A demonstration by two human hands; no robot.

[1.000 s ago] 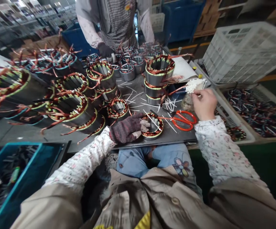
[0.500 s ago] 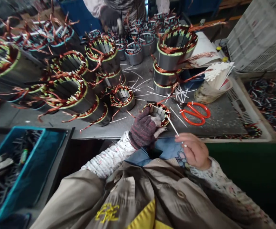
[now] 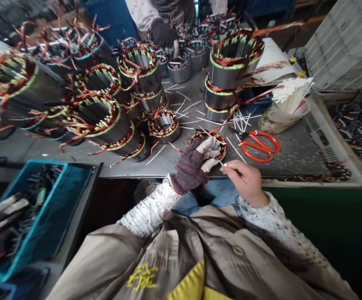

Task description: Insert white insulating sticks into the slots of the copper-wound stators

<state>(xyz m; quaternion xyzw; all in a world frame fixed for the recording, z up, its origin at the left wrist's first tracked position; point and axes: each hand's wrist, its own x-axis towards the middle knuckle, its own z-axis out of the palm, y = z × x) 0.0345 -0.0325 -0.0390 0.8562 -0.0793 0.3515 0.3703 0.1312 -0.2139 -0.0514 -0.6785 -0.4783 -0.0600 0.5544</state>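
As an onlooker at the bench sees it, the entry runs thus: item 1, a small stator (image 3: pixel 208 145), a short core of steel laminations wound with copper wire, lying near the bench's front edge; its bore faces up, its long axis stands roughly upright, and its rim shows copper turns; item 2, the left hand (image 3: pixel 190 164), in a dark knitted glove with pale tips, spread across that rim, its fingers (image 3: pixel 205 145) touching the windings, though how firmly they grip I cannot tell; item 3, the right hand (image 3: pixel 245 182), bare and closed narrowly in a pinch on a thin white strip (image 3: pixel 222 163), which points up and left toward the stator and ends just beside its rim; item 4, red-orange scissors (image 3: pixel 258 146), lying open to the right of the stator; item 5, a bag of white strips (image 3: pixel 277 118), standing beyond the scissors, with loose strips (image 3: pixel 240 121) scattered on the steel bench (image 3: pixel 288 160); item 6, a stack of 3 larger stators (image 3: pixel 227 83), behind the hands; item 7, a blue crate (image 3: pixel 48 210), holding dark parts at lower left; item 8, a tray of wound coils (image 3: pixel 355 129), at right; item 9, a co-worker's dark-gloved hand (image 3: pixel 163 35), across the bench; item 10, yellow embroidered characters (image 3: pixel 141 277), on a tan work coat (image 3: pixel 230 258), too distorted to read.
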